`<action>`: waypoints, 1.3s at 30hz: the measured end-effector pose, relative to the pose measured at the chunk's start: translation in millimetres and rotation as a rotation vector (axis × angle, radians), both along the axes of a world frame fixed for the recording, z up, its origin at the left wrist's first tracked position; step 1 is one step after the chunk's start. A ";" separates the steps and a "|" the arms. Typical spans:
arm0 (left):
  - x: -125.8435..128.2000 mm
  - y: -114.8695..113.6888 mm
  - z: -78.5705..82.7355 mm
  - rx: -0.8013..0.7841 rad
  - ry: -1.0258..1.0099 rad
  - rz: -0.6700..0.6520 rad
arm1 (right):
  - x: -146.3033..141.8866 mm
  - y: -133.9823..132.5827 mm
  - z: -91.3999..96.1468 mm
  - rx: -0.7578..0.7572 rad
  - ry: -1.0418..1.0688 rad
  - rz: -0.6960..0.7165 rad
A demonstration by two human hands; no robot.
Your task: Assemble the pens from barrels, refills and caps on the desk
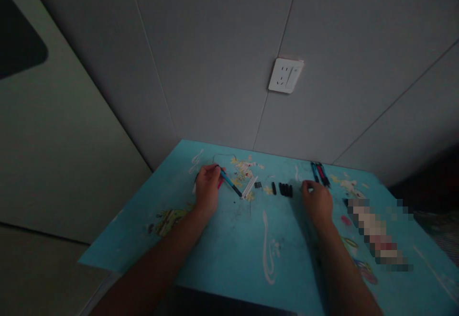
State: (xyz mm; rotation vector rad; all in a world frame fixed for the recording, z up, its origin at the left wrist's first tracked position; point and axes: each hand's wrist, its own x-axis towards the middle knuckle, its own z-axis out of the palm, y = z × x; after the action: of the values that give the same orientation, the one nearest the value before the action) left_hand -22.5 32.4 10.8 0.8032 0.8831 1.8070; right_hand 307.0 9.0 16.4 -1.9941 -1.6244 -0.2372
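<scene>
My left hand is closed on a blue pen with a dark lower end, which slants down to the right. Under and beside that hand, part of something pink or red shows. Close to the pen's tip lie several thin white sticks that look like pen refills. To their right come a small cluster of tiny dark parts, a single black piece and a row of several short black pieces. My right hand hovers right of that row, thumb and fingertips pinched together; whatever they hold is too small to name.
Several assembled-looking pens, blue and red with black, lie at the table's back right. A pixelated long item rests at the right. The blue patterned table meets a grey wall with a white socket.
</scene>
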 end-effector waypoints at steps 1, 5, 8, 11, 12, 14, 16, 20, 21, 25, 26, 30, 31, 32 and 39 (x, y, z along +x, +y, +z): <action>0.5 -0.6 0.2 -0.003 -0.006 -0.013 | 10.6 1.5 -1.4 -0.031 -0.020 -0.034; 1.1 -2.5 -1.0 -0.017 -0.018 -0.044 | 28.8 2.9 -7.0 -0.156 -0.020 -0.087; 0.9 -2.9 -3.7 -0.026 -0.009 -0.061 | 24.7 3.8 -8.8 -0.160 0.001 -0.101; 1.3 -2.3 -6.7 -0.030 -0.009 -0.071 | 17.8 5.7 -10.6 -0.147 0.010 -0.092; 1.6 -2.0 -7.6 -0.033 -0.008 -0.070 | 16.2 6.5 -11.1 -0.144 0.015 -0.088; 2.4 -1.6 -9.1 -0.039 -0.001 -0.069 | 13.7 8.1 -10.8 -0.129 0.030 -0.076; 3.4 -1.6 -9.9 -0.038 0.004 -0.079 | 10.7 9.3 -8.2 -0.101 0.052 -0.049; 6.4 -4.2 -8.6 -0.029 -0.016 -0.101 | -9.1 4.8 2.1 -0.054 0.152 0.096; 7.3 -5.2 -7.7 -0.028 -0.023 -0.109 | -18.1 1.3 4.6 -0.048 0.221 0.164; 11.1 -8.6 -4.6 -0.005 -0.052 -0.157 | -60.8 -17.2 11.1 -0.034 0.624 0.493; 11.8 -9.2 -4.0 0.002 -0.061 -0.167 | -70.1 -21.1 11.9 -0.034 0.667 0.534; 13.9 -11.6 -1.1 0.012 -0.071 -0.199 | -91.6 -27.7 11.4 -0.030 0.734 0.544; 14.4 -12.5 0.0 0.015 -0.069 -0.209 | -93.4 -27.7 10.6 -0.027 0.739 0.534; 15.0 -13.5 1.2 0.020 -0.067 -0.223 | -94.3 -27.6 9.6 -0.025 0.741 0.526; 17.6 -18.6 7.4 -0.003 -0.057 -0.293 | -94.8 -28.3 6.5 0.030 0.795 0.483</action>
State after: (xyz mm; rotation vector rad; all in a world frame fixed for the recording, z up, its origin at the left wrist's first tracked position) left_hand -4.9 13.8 18.2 0.8293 0.6915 1.5631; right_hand 212.2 -19.3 22.9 -1.3302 -1.4598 0.6283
